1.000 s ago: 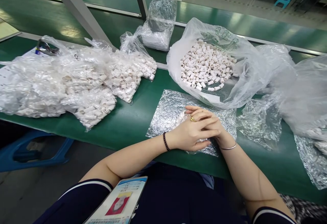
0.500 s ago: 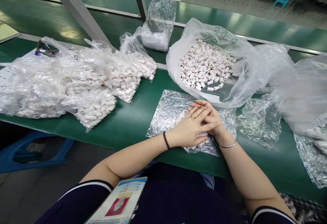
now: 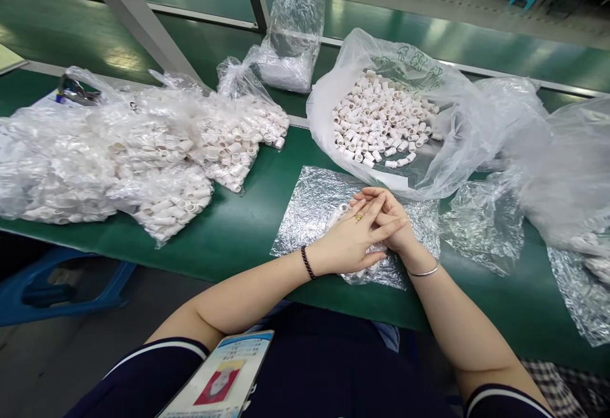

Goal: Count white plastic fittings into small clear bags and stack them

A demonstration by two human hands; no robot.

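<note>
My left hand (image 3: 352, 238) lies palm down with its fingers spread, overlapping my right hand (image 3: 393, 224), whose fingers reach out beneath it. Both rest over a clear plastic bag (image 3: 301, 208) on the green table. White tubular pieces (image 3: 337, 215) show in the bag beside and below my hands; the rest of them are covered by my hands. Behind the hands, a large open plastic bag (image 3: 328, 103) holds a heap of short white tubes (image 3: 381, 119).
Filled clear bags of white pieces (image 3: 157, 145) cover the table's left side. A clear bag (image 3: 295, 37) stands at the back. Crumpled plastic (image 3: 486, 224) and another bag (image 3: 562, 183) lie right. A blue stool (image 3: 86, 284) is at lower left.
The view has shifted slightly, so the bags on the left sit a little further left. Both hands stay overlapped on the bag in nearly the same place.
</note>
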